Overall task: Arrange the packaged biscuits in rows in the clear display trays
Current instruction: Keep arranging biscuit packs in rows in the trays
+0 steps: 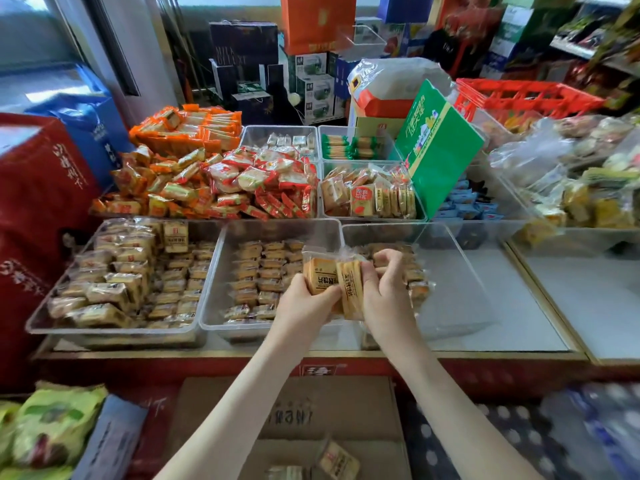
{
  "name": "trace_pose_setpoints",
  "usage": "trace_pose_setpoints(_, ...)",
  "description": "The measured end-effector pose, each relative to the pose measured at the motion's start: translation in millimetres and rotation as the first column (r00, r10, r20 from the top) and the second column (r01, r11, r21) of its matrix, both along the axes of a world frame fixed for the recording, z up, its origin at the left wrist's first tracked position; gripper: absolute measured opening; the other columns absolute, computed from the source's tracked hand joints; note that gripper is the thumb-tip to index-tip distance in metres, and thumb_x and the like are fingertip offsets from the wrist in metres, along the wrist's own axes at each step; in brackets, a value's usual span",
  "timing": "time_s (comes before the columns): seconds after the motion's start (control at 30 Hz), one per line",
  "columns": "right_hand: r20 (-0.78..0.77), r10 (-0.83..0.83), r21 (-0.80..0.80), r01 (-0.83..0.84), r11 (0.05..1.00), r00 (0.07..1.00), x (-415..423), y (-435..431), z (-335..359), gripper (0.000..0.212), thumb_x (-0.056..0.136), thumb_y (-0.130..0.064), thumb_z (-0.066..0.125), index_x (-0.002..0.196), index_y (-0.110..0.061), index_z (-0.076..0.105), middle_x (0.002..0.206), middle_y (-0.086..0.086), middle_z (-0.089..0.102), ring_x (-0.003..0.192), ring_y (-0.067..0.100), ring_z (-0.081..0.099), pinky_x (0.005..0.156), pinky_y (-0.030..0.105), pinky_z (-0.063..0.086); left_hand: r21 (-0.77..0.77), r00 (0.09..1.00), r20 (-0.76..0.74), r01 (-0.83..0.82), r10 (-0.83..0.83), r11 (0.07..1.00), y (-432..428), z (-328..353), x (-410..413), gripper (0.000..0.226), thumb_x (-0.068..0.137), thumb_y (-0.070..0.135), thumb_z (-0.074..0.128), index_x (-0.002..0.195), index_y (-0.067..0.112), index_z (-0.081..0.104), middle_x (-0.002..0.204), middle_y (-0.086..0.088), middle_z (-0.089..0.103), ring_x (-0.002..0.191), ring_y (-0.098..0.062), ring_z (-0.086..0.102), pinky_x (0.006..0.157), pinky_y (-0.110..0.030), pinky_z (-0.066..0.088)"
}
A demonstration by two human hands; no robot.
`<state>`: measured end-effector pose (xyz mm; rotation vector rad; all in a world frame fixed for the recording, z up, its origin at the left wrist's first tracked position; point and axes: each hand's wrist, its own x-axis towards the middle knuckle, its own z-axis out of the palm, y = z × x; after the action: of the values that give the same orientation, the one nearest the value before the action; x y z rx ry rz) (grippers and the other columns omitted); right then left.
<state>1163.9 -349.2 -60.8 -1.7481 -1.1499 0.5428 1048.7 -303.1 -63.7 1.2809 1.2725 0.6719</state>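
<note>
Both forearms are reaching forward over the front edge of the counter [526, 317]. The left hand [306, 308] and the right hand [386, 294] are each curling their fingers around the same small stack of biscuit packets [334, 277]. They are holding it upright above the middle tray [214, 289], beside the right tray [457, 271].

unreadable chinese print on packets [323, 277]

Centre: biscuit packets [332, 275] golden-tan, dark lettering. Around them: trays [212, 271] clear.
Upper left: wrapper pile [194, 129] orange.
Mid-frame: wrappers [263, 178] red and white.
Right of centre: box [440, 157] green, white-yellow print.
Upper right: crate [519, 95] red.
Left edge: bag [38, 202] red, white lettering.
Lower right: cloth [485, 427] dark, white dots.
Bottom: carton [311, 407] brown.
</note>
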Motion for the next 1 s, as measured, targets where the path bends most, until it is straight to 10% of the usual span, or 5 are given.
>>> trace_pose_setpoints(0.1, -0.293, 0.171, -0.029, -0.188, 0.982, 0.941, 1.8, -11.3, 5.1, 0.035, 0.095, -0.05, 0.041, 0.112, -0.021, 0.047, 0.098, -0.003, 0.064, 0.087, 0.013, 0.066, 0.072, 0.027, 0.056, 0.01, 0.998, -0.001, -0.062, 0.062, 0.998, -9.7, 7.2, -4.7, 0.019, 0.091, 0.028, 0.064, 0.103, 0.021, 0.05, 0.101, -0.001, 0.064, 0.089, -0.014, 0.065, 0.079, -0.034, 0.06)
trace_pose_setpoints(0.23, -0.7, 0.231, 0.031, -0.294, 0.955, 0.676, 14.9, -19.0, 9.8, 0.026, 0.093, -0.016, 0.061, 0.119, -0.017, 0.056, 0.109, 0.005, 0.068, 0.094, 0.017, 0.069, 0.078, 0.03, 0.056, -0.085, 0.997, 0.057, -0.038, 0.043, 0.996, -12.9, 9.5, -14.4, 0.023, 0.091, 0.029, 0.065, 0.108, 0.019, 0.054, 0.106, -0.005, 0.068, 0.093, -0.018, 0.067, 0.085, -0.039, 0.059)
trace_pose_setpoints(0.47, -0.896, 0.377, 0.391, -0.016, 0.92, -0.233, 29.8, -29.8, -8.4, 0.047, 0.077, -0.009, 0.078, 0.119, 0.007, 0.063, 0.123, 0.026, 0.059, 0.113, 0.04, 0.059, 0.098, 0.05, 0.046, -0.416, 0.747, 0.631, 0.099, 0.208, 0.904, -26.0, 11.0, -37.0, 0.027, 0.084, 0.019, 0.064, 0.108, 0.006, 0.061, 0.101, -0.016, 0.071, 0.092, -0.027, 0.07, 0.087, -0.042, 0.057)
trace_pose_setpoints(0.77, -0.849, 0.528, 0.515, -0.206, 0.832, 0.012, 39.8, -38.6, -26.8, 0.043, 0.086, 0.001, 0.067, 0.127, -0.003, 0.056, 0.135, 0.017, 0.053, 0.13, 0.03, 0.047, 0.113, 0.04, 0.036, -0.413, 0.545, 0.815, 0.308, 0.197, 0.857, -49.1, 8.9, -34.3, 0.051, 0.085, 0.034, 0.053, 0.117, -0.006, 0.057, 0.12, -0.035, 0.061, 0.107, -0.048, 0.064, 0.091, -0.054, 0.05)
trace_pose_setpoints(1.0, -0.794, 0.576, 0.487, -0.365, 0.793, 0.193, 58.9, -45.4, -33.3, 0.035, 0.079, -0.008, 0.078, 0.113, -0.004, 0.068, 0.123, 0.013, 0.065, 0.121, 0.026, 0.057, 0.109, 0.041, 0.038, -0.342, 0.542, 0.835, 0.376, 0.095, 0.861, -48.5, 0.1, -37.3, 0.066, 0.058, 0.029, 0.093, 0.111, -0.002, 0.071, 0.129, -0.031, 0.058, 0.115, -0.044, 0.061, 0.094, -0.051, 0.053)
